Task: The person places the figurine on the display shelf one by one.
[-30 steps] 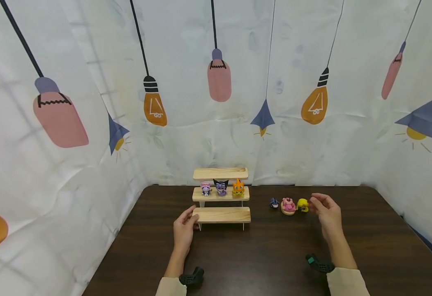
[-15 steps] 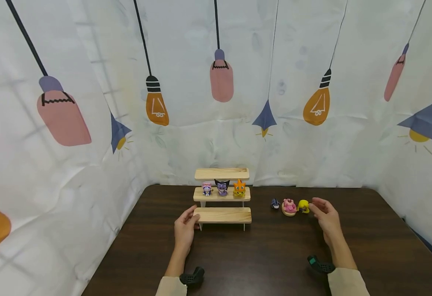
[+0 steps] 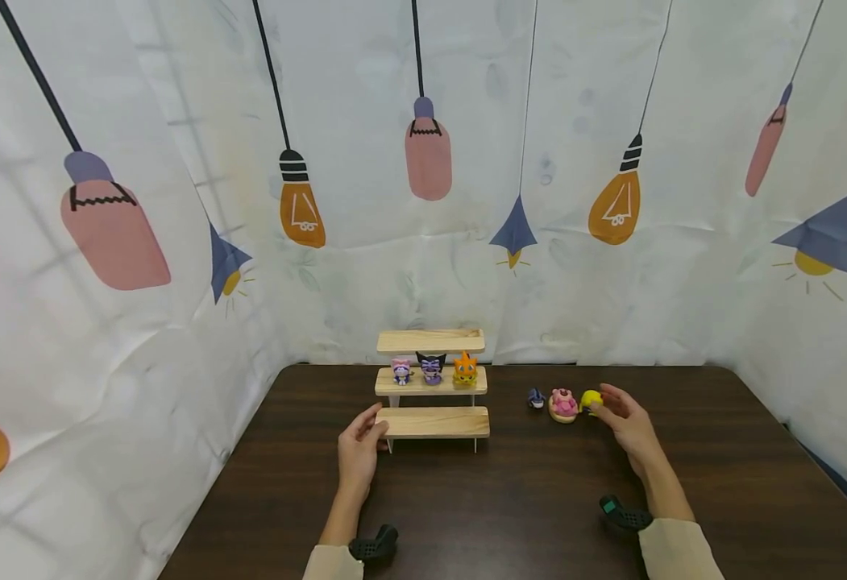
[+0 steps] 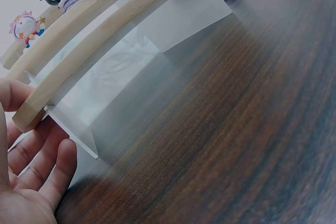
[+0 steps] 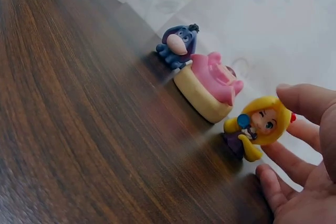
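Note:
My left hand (image 3: 358,461) grips the left end of the lowest tier of a wooden three-tier display stand (image 3: 433,422); in the left wrist view the thumb lies on top, fingers curled beneath. On the middle tier are a pink-hooded figurine (image 3: 401,371), a black-eared purple figurine (image 3: 431,369) and an orange figurine (image 3: 465,370). My right hand (image 3: 632,427) pinches a yellow-haired doll figurine (image 5: 261,124), its thumb at the head and fingers behind. The doll stands on the table in the right wrist view. Beside it are a pink bear figurine (image 5: 215,80) and a blue donkey figurine (image 5: 177,45).
Dark wooden table (image 3: 510,499) lies under everything. A white curtain (image 3: 365,282) printed with lamps hangs behind the table and at its sides. The stand's top tier (image 3: 430,341) sits close to that curtain. Clear side supports (image 4: 73,132) hold the tiers.
My right hand has moved a little left, and its fingers have closed on the yellow-haired doll figurine. The left hand keeps its grip on the stand. The camera view shifts slightly.

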The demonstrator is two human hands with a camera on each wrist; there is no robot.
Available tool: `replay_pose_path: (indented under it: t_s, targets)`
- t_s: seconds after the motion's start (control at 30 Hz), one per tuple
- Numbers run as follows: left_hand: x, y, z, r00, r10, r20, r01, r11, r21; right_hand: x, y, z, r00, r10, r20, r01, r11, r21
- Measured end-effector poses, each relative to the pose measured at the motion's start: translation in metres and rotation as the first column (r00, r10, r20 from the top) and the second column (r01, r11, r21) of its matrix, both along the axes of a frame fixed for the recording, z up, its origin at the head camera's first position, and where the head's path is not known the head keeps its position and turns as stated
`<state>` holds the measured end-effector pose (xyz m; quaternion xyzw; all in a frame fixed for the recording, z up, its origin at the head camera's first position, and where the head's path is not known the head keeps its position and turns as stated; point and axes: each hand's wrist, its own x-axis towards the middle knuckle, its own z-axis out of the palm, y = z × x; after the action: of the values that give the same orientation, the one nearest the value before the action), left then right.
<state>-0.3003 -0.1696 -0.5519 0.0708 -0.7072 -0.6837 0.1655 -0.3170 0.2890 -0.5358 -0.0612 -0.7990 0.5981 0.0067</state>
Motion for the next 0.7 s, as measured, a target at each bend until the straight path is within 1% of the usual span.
replay_pose_path:
  t_s: [0.2, 0.37, 0.47, 0.53, 0.7]
  targets:
    - [0.000, 0.000, 0.000, 1.000, -0.002, -0.002, 0.002, 1.000, -0.003, 0.000, 0.000, -0.001, 0.999, 0.044, -0.002, -0.044, 0.998, 0.043]
    - [0.000, 0.000, 0.001, 1.000, -0.009, 0.015, 0.009, 1.000, 0.013, -0.001, -0.001, -0.002, 0.999, 0.048, 0.009, -0.048, 0.995, 0.088]
    - [0.001, 0.000, 0.003, 1.000, -0.017, 0.026, 0.016, 1.000, 0.027, -0.001, -0.001, -0.002, 0.999, 0.049, 0.009, -0.050, 0.992, 0.112]
    - [0.003, 0.000, 0.008, 0.999, -0.025, 0.031, 0.024, 0.999, 0.026, -0.001, -0.002, -0.003, 0.999, 0.054, 0.005, -0.054, 0.991, 0.123]
    - [0.017, 0.004, 0.030, 0.999, -0.041, 0.029, 0.041, 0.999, 0.003, 0.000, -0.003, -0.003, 0.998, 0.058, 0.001, -0.058, 0.987, 0.147]
